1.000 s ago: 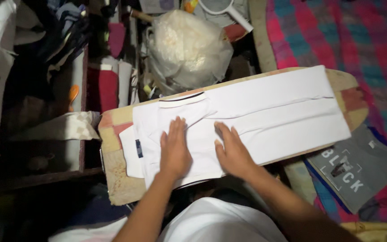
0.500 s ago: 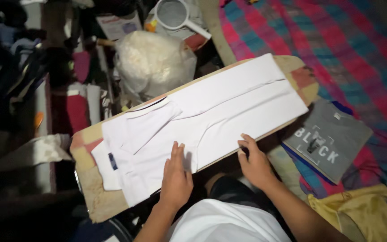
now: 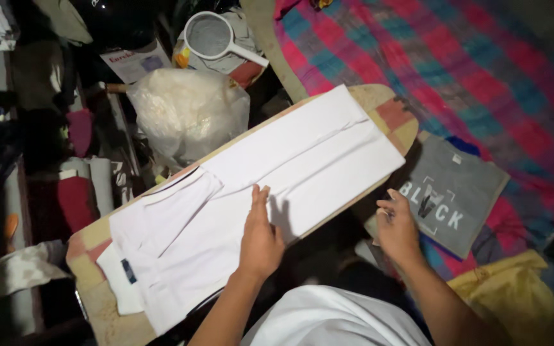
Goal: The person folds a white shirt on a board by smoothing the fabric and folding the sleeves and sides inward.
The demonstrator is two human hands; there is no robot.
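Here, a checked blanket (image 3: 482, 70) spread beyond the ironing board (image 3: 107, 314), on which the folded white shirt (image 3: 277, 179) lay. Beside the board's near edge lay a grey T-shirt (image 3: 456, 205). The left hand (image 3: 261, 237) pressed flat, released, on the shirt; the right hand (image 3: 397, 227) hovered loosely curled, empty, off the board.

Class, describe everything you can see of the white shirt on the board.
The white shirt looks like thin, smooth cloth. It lies flat and folded lengthwise along the padded board, with a dark-edged collar and a small dark tag at the near-left end. The left hand rests flat on its near edge; the right hand is off it.
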